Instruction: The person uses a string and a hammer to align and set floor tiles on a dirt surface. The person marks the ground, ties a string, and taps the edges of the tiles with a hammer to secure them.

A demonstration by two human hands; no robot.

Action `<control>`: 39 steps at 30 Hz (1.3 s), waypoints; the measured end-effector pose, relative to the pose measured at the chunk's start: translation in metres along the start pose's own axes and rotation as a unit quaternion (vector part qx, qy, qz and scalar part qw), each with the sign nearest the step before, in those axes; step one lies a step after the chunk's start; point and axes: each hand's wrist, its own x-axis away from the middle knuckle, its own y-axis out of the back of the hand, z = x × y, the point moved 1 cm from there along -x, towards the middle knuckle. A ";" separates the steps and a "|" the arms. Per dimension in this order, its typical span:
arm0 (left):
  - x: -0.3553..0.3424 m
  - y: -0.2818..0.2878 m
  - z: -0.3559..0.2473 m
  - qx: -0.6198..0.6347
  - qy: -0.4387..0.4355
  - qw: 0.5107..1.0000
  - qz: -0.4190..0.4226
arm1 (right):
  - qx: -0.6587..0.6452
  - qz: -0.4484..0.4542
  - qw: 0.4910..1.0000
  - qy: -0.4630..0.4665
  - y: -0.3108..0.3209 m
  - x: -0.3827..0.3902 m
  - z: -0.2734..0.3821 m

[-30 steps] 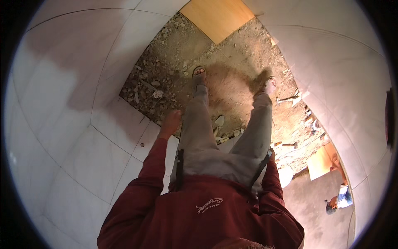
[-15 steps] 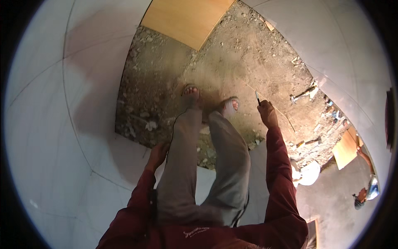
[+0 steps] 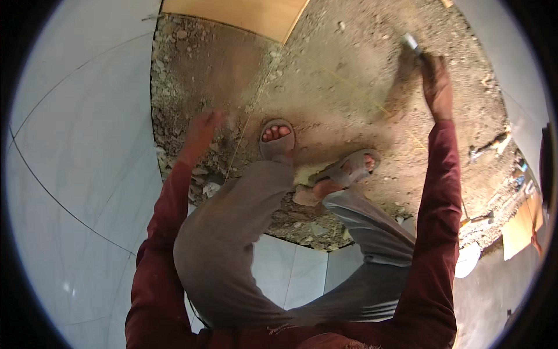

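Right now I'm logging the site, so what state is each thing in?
Left hand: open, held over rubble, holding nothing.
Right hand: closed on a small tool.
Sand bed: bare, untiled.
White tiles: laid flat.
String: stretched across the bed.

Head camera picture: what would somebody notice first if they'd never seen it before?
Probably the big patch of bare dirt and rubble in the middle, with smooth white tiles around it. Two feet in sandals stand on the dirt. The right hand reaches far out holding a small tool, while the left hand hangs open above the stones.
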 end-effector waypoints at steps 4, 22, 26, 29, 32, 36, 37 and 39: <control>-0.066 -0.026 -0.018 0.150 0.017 0.985 -0.084 | -0.033 -0.088 0.993 -0.071 -0.023 -0.033 -0.012; -0.178 -0.005 -0.084 0.616 -0.071 0.778 -0.102 | -0.010 -0.209 0.956 -0.204 -0.057 -0.084 0.009; -0.193 -0.009 -0.073 0.653 -0.097 0.746 -0.080 | 0.033 -0.180 0.959 -0.214 -0.058 -0.081 0.012; -0.203 -0.003 -0.066 0.673 -0.121 0.728 -0.057 | -0.003 -0.168 0.957 -0.237 -0.060 -0.081 0.022; -0.202 -0.002 -0.061 0.695 -0.122 0.706 -0.062 | 0.005 -0.192 0.952 -0.238 -0.067 -0.083 0.026; -0.207 -0.008 -0.064 0.662 -0.132 0.737 -0.046 | 0.160 -0.288 0.930 -0.165 -0.087 -0.076 -0.031; -0.204 -0.009 -0.061 0.651 -0.125 0.747 -0.048 | 0.127 -0.262 0.941 -0.171 -0.090 -0.078 -0.027; -0.200 -0.007 -0.049 0.643 -0.117 0.754 -0.057 | 0.059 -0.210 0.959 -0.180 -0.084 -0.082 -0.005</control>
